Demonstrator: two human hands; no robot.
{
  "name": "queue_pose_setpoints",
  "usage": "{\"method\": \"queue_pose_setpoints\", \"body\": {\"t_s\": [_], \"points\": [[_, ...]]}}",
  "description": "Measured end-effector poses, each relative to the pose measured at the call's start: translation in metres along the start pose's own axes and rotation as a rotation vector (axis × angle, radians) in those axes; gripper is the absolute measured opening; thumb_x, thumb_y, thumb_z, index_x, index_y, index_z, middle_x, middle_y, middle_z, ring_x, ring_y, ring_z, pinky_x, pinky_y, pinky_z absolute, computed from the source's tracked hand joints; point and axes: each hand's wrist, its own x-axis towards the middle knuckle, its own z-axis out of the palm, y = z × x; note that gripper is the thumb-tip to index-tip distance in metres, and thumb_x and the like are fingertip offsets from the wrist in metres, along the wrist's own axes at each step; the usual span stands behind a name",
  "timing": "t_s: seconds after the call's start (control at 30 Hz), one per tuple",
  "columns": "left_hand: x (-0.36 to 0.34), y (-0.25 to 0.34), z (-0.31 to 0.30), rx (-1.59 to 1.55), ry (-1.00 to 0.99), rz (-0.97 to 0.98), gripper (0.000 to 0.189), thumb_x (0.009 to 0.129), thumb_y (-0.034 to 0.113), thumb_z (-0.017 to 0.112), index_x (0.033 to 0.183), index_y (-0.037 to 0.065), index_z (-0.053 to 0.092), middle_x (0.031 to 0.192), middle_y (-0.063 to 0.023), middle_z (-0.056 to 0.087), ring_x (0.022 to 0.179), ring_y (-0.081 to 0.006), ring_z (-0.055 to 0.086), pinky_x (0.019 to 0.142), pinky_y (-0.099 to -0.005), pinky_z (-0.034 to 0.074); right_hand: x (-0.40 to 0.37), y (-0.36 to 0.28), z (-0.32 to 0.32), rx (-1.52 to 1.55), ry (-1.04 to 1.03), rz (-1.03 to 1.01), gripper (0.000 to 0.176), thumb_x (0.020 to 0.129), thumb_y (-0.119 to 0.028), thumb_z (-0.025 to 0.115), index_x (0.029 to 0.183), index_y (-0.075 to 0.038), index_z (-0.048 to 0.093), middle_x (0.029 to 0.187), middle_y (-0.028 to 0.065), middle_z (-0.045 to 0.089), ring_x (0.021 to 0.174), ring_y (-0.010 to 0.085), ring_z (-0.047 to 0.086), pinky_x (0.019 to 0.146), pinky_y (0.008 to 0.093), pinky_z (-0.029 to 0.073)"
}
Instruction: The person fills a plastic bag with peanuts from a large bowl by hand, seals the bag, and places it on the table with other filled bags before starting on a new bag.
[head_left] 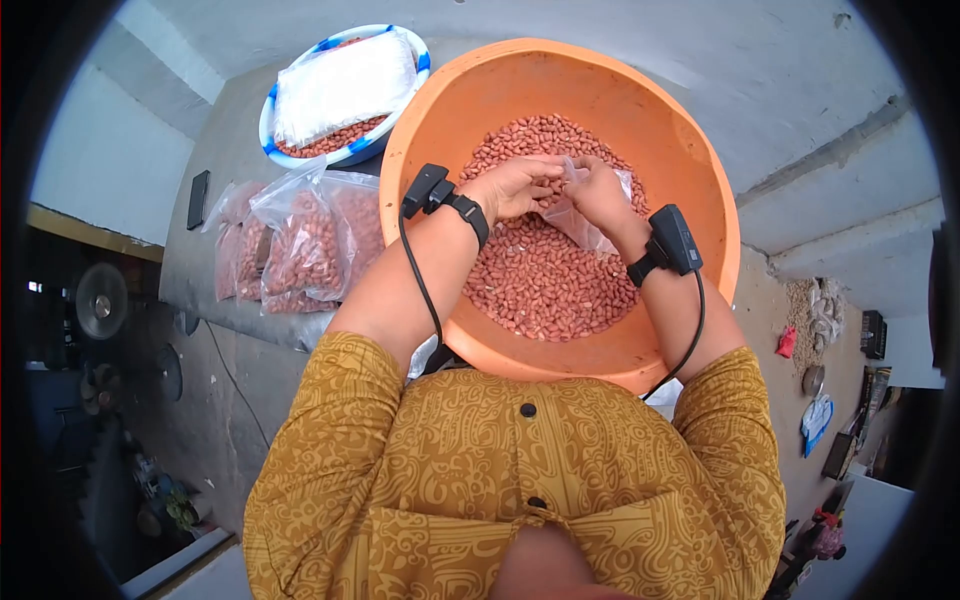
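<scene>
A clear plastic bag (578, 226) hangs from my fingers over a large orange basin (412, 130) of reddish-brown peanuts (545, 290). My right hand (603, 195) is closed, pinching the top edge of the bag. Reaching in from the left, my left hand (515, 187) has its fingers bent, with the fingertips closed at the bag's mouth beside the right fingers. The lower part of the bag rests over the peanuts, partly covered by my right hand and wrist.
Left of the basin stand several filled bags of peanuts (303, 245). Behind them, a blue-and-white basin (424, 65) holds peanuts and a stack of clear bags (345, 85). A phone (198, 199) lies near the table's left edge. Cables run from both wrist devices.
</scene>
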Motion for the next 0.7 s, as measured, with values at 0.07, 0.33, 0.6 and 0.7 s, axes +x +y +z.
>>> {"method": "queue_pose_setpoints", "body": {"t_s": [0.07,0.33,0.6,0.7], "points": [[-0.002,0.002,0.0,0.098,0.143,0.028,0.026,0.086,0.017,0.056,0.111,0.014,0.057,0.096,-0.0003,0.06,0.089,-0.0151,0.057,0.068,-0.0319,0.046,0.004,0.002,-0.003,-0.027,0.045,0.05,0.045,0.068,-0.015,0.068,0.107,0.004,0.056,0.096,0.0231,0.063,0.089,0.0312,0.063,0.076,0.0348,0.05],[0.012,-0.04,-0.019,1.773,-0.024,-0.204,0.045,0.071,0.034,0.065,0.107,0.008,0.064,0.108,-0.0137,0.062,0.1,-0.0288,0.059,0.086,-0.0362,0.046,0.009,0.014,-0.012,-0.107,0.136,-0.007,0.04,0.071,-0.006,0.058,0.11,0.005,0.054,0.068,0.0114,0.06,0.058,0.0164,0.057,0.054,0.0286,0.045],[-0.013,-0.092,0.045,1.748,-0.578,-0.105,0.076,0.057,0.053,0.077,0.122,0.021,0.055,0.123,-0.0141,0.048,0.114,-0.0335,0.045,0.096,-0.0398,0.037,0.007,0.009,-0.012,-0.063,0.075,0.038,0.047,0.067,-0.013,0.068,0.109,0.004,0.057,0.099,0.0244,0.062,0.095,0.0325,0.061,0.083,0.0352,0.047],[-0.006,-0.106,0.046,1.704,-0.808,-0.27,0.067,0.058,0.043,0.08,0.115,0.016,0.059,0.117,-0.0112,0.053,0.113,-0.0277,0.046,0.094,-0.041,0.037,0.006,0.007,-0.014,-0.088,0.083,0.053,0.047,0.067,-0.014,0.068,0.11,0.003,0.057,0.098,0.024,0.062,0.094,0.0325,0.061,0.083,0.0351,0.047]]}}
